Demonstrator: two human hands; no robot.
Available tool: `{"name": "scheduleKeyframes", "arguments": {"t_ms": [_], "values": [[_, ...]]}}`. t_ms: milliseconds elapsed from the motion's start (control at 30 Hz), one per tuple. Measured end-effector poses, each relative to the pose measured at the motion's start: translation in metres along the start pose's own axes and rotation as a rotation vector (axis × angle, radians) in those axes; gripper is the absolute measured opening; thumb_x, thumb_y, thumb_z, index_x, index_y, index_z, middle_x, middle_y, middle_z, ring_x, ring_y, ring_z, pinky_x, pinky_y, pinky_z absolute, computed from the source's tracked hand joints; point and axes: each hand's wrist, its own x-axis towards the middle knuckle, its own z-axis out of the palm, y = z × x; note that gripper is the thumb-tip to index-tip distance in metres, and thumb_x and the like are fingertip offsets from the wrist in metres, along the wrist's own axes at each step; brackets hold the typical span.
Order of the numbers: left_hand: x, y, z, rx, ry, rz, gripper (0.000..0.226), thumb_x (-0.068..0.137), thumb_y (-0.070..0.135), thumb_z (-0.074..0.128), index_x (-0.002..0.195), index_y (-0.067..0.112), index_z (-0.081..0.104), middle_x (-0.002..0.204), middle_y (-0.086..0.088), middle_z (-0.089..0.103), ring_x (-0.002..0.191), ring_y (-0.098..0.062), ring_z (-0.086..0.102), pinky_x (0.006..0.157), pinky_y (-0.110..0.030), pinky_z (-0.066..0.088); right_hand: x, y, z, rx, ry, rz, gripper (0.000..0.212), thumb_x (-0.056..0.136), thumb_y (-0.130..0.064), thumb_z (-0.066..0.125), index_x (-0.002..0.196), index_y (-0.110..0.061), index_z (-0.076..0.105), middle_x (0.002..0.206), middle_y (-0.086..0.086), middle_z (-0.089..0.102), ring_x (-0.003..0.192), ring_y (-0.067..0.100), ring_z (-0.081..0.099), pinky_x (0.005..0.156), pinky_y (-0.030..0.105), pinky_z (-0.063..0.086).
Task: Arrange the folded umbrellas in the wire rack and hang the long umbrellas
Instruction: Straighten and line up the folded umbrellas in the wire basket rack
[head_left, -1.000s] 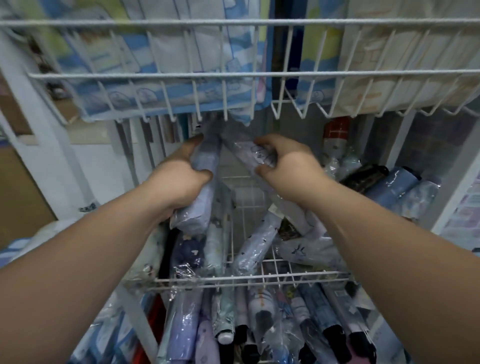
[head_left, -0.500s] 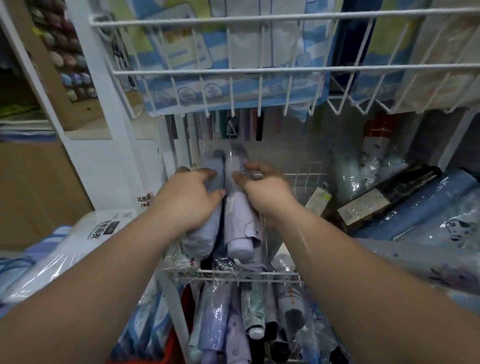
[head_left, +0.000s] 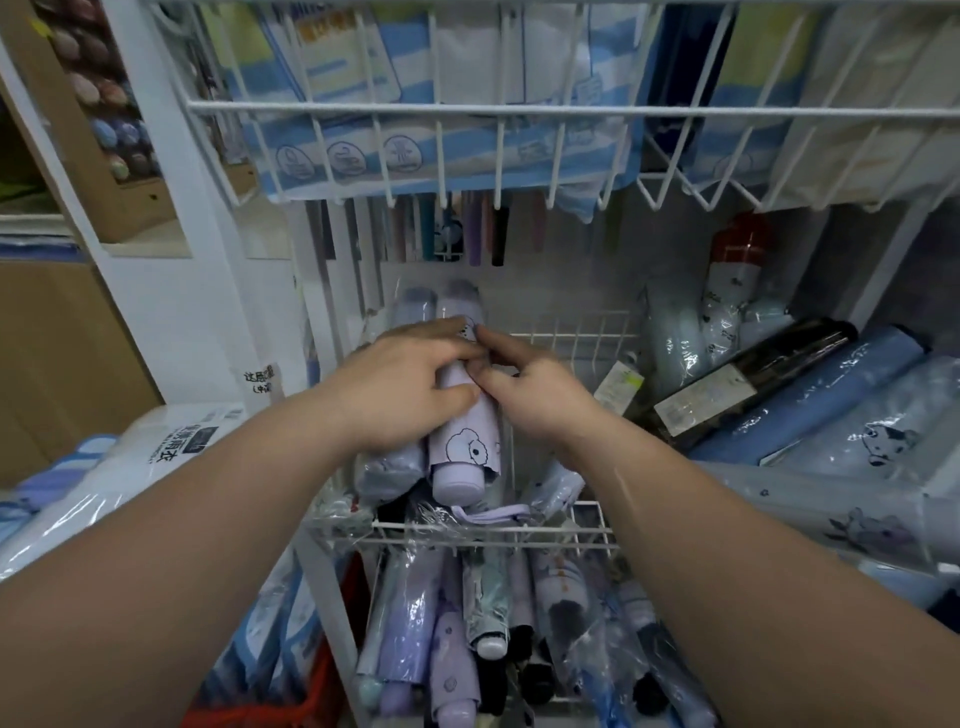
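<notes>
A lilac folded umbrella (head_left: 464, 453) with a sheep drawing lies lengthwise at the left of the white wire rack's middle shelf (head_left: 571, 535). A grey-blue wrapped folded umbrella (head_left: 393, 464) rests against its left side. My left hand (head_left: 402, 384) lies across both, fingers curled over the lilac one and thumb pressed on it. My right hand (head_left: 530, 397) is just to the right, fingers spread, with the index finger touching the lilac umbrella's side. Long umbrellas' handles (head_left: 485, 231) hang in a row at the back.
An upper wire basket (head_left: 467, 110) of blue-and-white packages overhangs my hands. Several wrapped umbrellas (head_left: 810, 410) lie slanted on the right of the shelf, one of them black (head_left: 753, 371). More folded umbrellas (head_left: 415, 623) fill the lower shelf. White raincoat packs (head_left: 171, 447) sit at the left.
Both hands came together at the shelf's left and laid the two umbrellas side by side. My right hand has let go of the lilac umbrella and my left now covers both.
</notes>
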Motion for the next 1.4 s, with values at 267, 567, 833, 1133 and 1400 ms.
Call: {"name": "scheduleKeyframes", "arguments": {"t_ms": [267,567,833,1133,1400], "values": [[-0.002,-0.002,0.017,-0.01,-0.006,-0.009,0.082,0.071,0.072,0.031,0.143,0.04,0.052,0.165,0.013,0.025,0.151,-0.021,0.025,0.12,-0.051,0.028,-0.015,0.051,-0.065,-0.698,0.147,0.317,0.05,0.091,-0.043,0.063,0.137,-0.026,0.057,0.139,0.008,0.058,0.118,0.029,0.06,0.098,0.038,0.053],[-0.006,-0.011,0.022,-0.172,0.05,0.006,0.062,0.084,0.058,0.057,0.142,0.034,0.055,0.164,0.011,0.028,0.151,-0.014,0.023,0.124,-0.041,0.02,-0.007,0.051,-0.048,-0.885,0.021,0.367,0.065,0.091,-0.061,0.054,0.142,-0.021,0.048,0.141,0.01,0.055,0.124,0.031,0.056,0.101,0.039,0.048],[-0.009,-0.023,0.028,-0.248,0.088,-0.003,0.079,0.07,0.073,0.042,0.141,0.041,0.054,0.162,0.017,0.027,0.152,-0.014,0.022,0.124,-0.046,0.02,-0.008,0.062,-0.009,-0.604,0.024,0.4,0.061,0.08,-0.043,0.075,0.136,-0.03,0.055,0.136,0.016,0.043,0.106,0.028,0.058,0.1,0.032,0.05],[-0.007,-0.024,0.03,-0.222,0.076,-0.009,0.08,0.069,0.075,0.038,0.142,0.045,0.051,0.162,0.022,0.024,0.153,-0.013,0.019,0.123,-0.051,0.02,-0.013,0.068,-0.015,-0.532,-0.156,0.218,0.089,0.078,-0.026,0.082,0.152,-0.037,0.033,0.146,0.009,0.045,0.123,0.028,0.056,0.099,0.03,0.05],[-0.008,-0.019,0.028,-0.198,0.062,-0.016,0.082,0.069,0.076,0.036,0.143,0.044,0.049,0.163,0.022,0.022,0.153,-0.013,0.017,0.125,-0.048,0.018,-0.014,0.072,-0.023,-0.587,-0.262,0.218,0.108,0.083,-0.038,0.079,0.161,-0.027,0.005,0.162,0.006,0.028,0.139,0.028,0.044,0.113,0.037,0.041]]}}
